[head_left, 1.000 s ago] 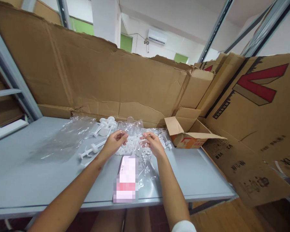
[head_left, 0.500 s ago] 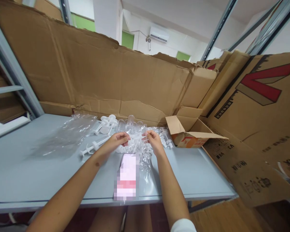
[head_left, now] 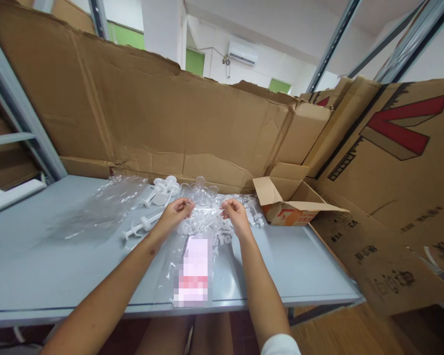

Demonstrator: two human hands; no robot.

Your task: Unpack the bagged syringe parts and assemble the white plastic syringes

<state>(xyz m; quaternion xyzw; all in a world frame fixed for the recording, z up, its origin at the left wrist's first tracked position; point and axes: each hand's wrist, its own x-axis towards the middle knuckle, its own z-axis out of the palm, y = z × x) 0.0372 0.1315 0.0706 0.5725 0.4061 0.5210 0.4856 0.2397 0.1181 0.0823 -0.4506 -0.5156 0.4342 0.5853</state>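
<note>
My left hand [head_left: 178, 212] is pinched closed on the upper left edge of a clear plastic bag [head_left: 172, 256]. The bag hangs down from it toward the table's front, partly over a phone [head_left: 195, 268] with a blurred screen. My right hand [head_left: 235, 213] is closed in a pinch at the bag's upper right side, level with my left hand. Behind and beneath the bag lies a heap of small white plastic parts [head_left: 225, 231]. Clear cylinders [head_left: 200, 185] stand behind the heap, and white plungers [head_left: 161, 191] lie to their left.
A grey table [head_left: 81, 276] bears everything. Flat clear bags [head_left: 107, 207] and a white spiral piece [head_left: 138, 228] lie left. An open cardboard box [head_left: 296, 212] stands right. Tall cardboard [head_left: 207, 128] borders the back, and a printed carton [head_left: 403, 148] leans on the right.
My left hand has moved slightly left and up, widening the gap between the hands. The clear bag has shifted left and now spreads partly over the phone.
</note>
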